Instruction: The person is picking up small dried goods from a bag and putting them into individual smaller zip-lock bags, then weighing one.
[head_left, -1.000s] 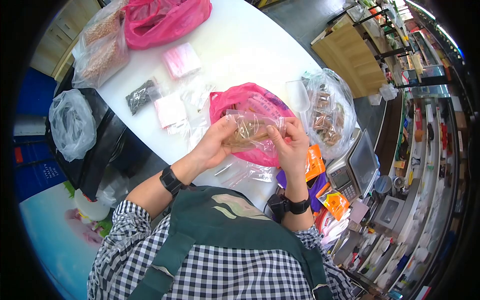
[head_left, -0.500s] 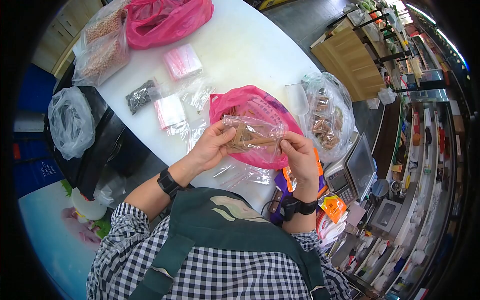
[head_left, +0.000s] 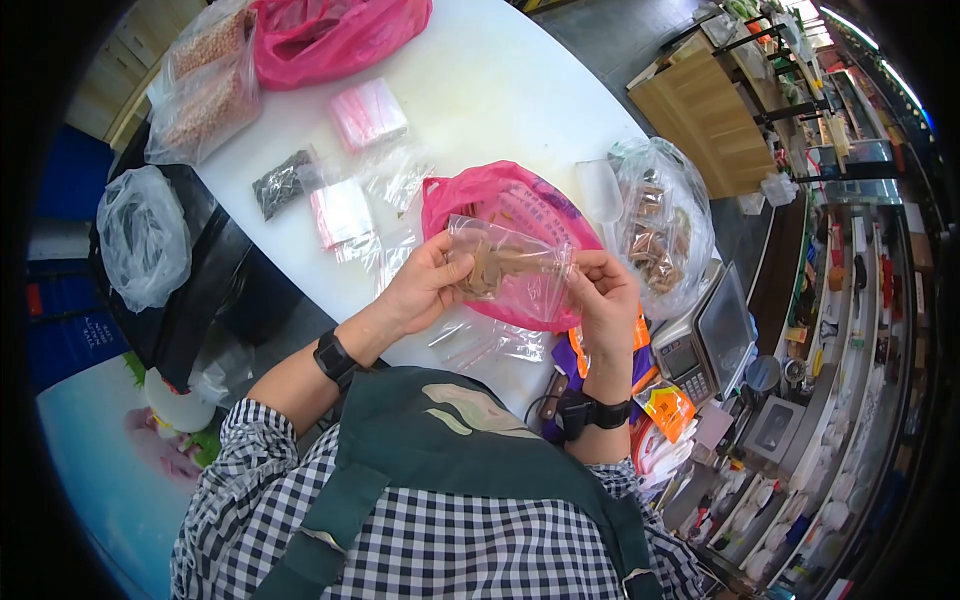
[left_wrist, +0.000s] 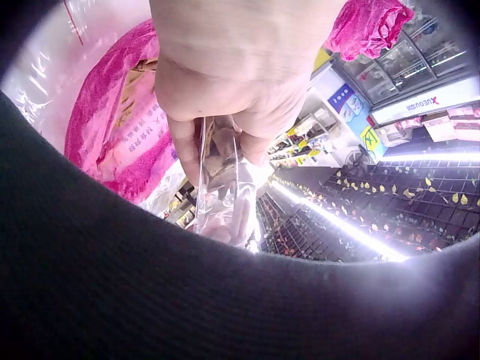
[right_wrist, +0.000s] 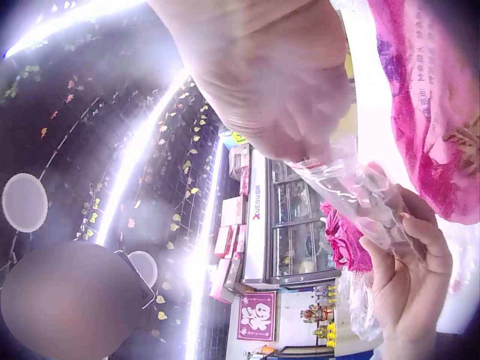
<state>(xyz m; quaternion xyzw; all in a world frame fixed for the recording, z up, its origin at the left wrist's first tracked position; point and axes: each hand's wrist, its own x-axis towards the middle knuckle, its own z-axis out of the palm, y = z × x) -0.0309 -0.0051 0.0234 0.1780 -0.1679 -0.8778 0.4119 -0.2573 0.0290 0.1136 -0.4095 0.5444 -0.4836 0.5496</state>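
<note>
A small clear zip bag with flat brown bark-like pieces inside is held between both hands. The left hand grips its filled end, thumb on the front. At the other end, along the red-lined edge, the right hand pinches the film between thumb and fingers. In the right wrist view the clear bag stretches from the right hand to the left hand. Below them on the table lies an open pink plastic bag, with more brown pieces showing inside in the left wrist view.
On the white table lie stacks of empty zip bags, a packet of dark bits and bags of pale beans. A scoop, a clear bag of brown packets and a scale stand at the right.
The right hand has moved right from the bag's middle to its edge, spreading the hands apart. The clear bag now slopes down to the right, its pieces bunched toward the left hand.
</note>
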